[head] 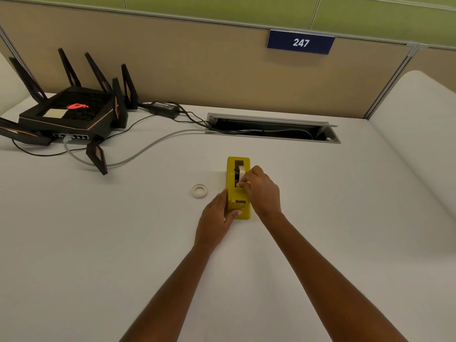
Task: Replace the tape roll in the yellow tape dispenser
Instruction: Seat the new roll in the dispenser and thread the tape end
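Nearest the viewer, both forearms reach out over the white desk (320, 218) to the dispenser (231, 193), which stands lengthwise at mid-desk with its cutter end toward the person. The left hand (217, 218) is wrapped against the dispenser's left side, thumb laid across the near end, bracing it flat on the desk. The right hand (262, 191) comes in from the right and over the top, its fingertips (243, 185) pinched at the near edge of the roll (241, 170) that sits in the well; whether they grip the roll itself or only a loose tape end is too small to tell. Just left of the dispenser, apart from it, a second roll (199, 190) lies flat on the desk, touched by neither hand. Which roll is the old one cannot be read from here, so the step in hand is either lifting the roll out or seating it. If lifting, the next move calls for a straight upward pull while the left hand keeps the base down. Farther back lie a cable hatch (271, 128), a black router (71, 112) at far left with its leads, and a partition sign (300, 42) reading 247
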Demonstrator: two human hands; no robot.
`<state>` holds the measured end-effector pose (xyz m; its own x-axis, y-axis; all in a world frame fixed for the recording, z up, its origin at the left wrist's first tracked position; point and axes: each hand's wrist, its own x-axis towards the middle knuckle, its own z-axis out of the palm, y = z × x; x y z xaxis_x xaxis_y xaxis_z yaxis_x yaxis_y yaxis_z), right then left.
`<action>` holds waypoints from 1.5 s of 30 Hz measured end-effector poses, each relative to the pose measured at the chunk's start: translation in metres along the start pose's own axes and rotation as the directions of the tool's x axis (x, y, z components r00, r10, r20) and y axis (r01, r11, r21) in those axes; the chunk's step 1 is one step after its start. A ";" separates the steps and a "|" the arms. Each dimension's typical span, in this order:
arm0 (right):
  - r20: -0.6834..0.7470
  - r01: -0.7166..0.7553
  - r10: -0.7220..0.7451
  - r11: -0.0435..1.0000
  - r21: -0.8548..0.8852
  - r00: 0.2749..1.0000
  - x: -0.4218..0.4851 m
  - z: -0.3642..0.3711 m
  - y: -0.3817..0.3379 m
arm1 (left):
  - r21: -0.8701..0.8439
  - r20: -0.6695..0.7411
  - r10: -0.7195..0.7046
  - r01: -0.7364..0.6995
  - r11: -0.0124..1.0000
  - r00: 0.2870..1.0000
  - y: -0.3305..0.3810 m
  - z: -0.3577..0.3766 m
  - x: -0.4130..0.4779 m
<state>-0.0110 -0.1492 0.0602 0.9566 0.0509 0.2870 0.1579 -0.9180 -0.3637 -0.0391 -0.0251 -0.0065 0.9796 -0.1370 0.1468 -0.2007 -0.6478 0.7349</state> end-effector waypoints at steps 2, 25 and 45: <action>-0.004 0.003 -0.003 1.000 -0.016 1.000 -0.003 0.000 0.001 | -0.002 -0.011 0.006 -0.006 1.000 1.000 0.000 0.000 0.000; -0.093 0.010 -0.012 1.000 -0.014 0.996 -0.042 -0.005 -0.012 | 0.040 -0.008 0.021 -0.021 0.999 1.000 -0.003 0.002 0.000; -0.191 -0.009 0.018 0.999 0.049 0.981 -0.072 0.000 -0.020 | 0.056 -0.011 0.010 -0.009 0.998 1.000 0.000 0.002 -0.002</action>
<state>-0.0825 -0.1350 0.0469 0.8949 -0.0417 0.4444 0.1612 -0.8982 -0.4090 -0.0408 -0.0260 -0.0084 0.9776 -0.1354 0.1610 -0.2097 -0.6877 0.6951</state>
